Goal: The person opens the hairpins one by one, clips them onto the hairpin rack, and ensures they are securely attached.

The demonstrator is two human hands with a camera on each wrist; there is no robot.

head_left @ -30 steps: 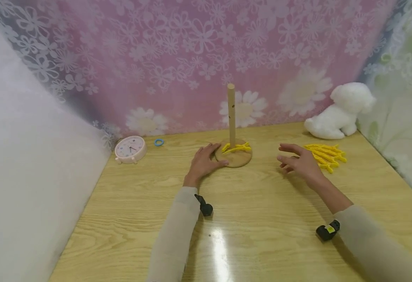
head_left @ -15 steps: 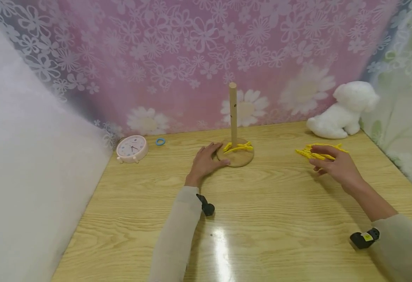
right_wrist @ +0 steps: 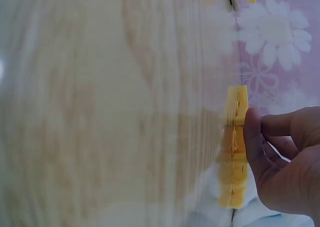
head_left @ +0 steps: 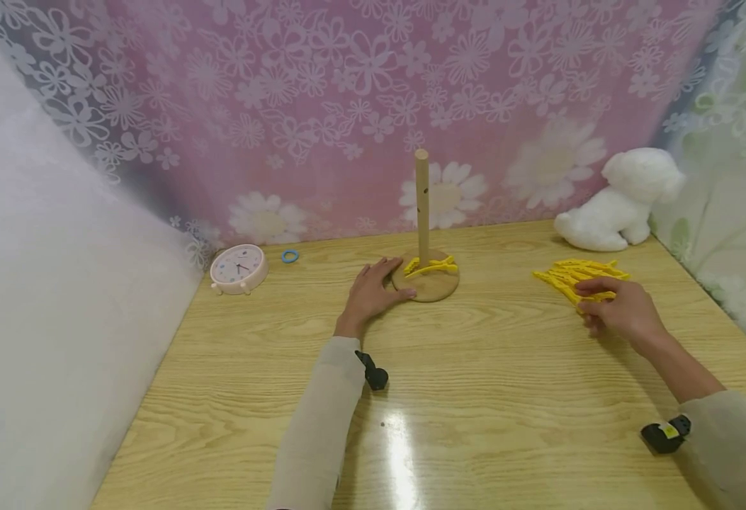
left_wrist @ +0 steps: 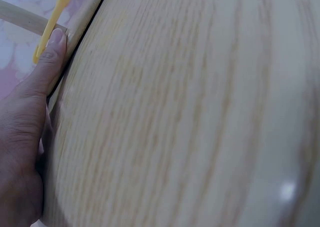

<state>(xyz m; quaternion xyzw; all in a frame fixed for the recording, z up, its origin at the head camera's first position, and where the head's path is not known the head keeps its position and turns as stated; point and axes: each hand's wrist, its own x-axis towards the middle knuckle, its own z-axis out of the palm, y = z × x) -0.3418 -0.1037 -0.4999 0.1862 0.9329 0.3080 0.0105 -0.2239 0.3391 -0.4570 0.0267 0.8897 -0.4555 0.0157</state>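
Observation:
A wooden stand [head_left: 422, 205] has an upright pole on a round base [head_left: 433, 289]. My left hand [head_left: 369, 292] holds the base's left side, thumb over the near rim and fingers along the far rim. A yellow clothes peg [head_left: 433, 267] lies on the base against the pole; in the left wrist view this peg [left_wrist: 54, 19] shows close to the thumb. Off to the right, several yellow clothes pegs [head_left: 564, 276] lie in a fanned pile. My right hand [head_left: 624, 308] is at the pile's near edge, thumb and index fingertips right at the pegs [right_wrist: 239, 152]; I cannot tell whether they pinch one.
A pink alarm clock [head_left: 239, 269] stands at the back left, with a small blue ring [head_left: 290, 256] beside it. A white plush dog [head_left: 621, 202] sits at the back right behind the pegs. A flowered pink curtain [head_left: 347, 127] backs the wooden table [head_left: 475, 368].
My right hand has moved right, away from near the stand, and then down to the pegs, its fingers drawing closer together. My left hand has stayed on the base.

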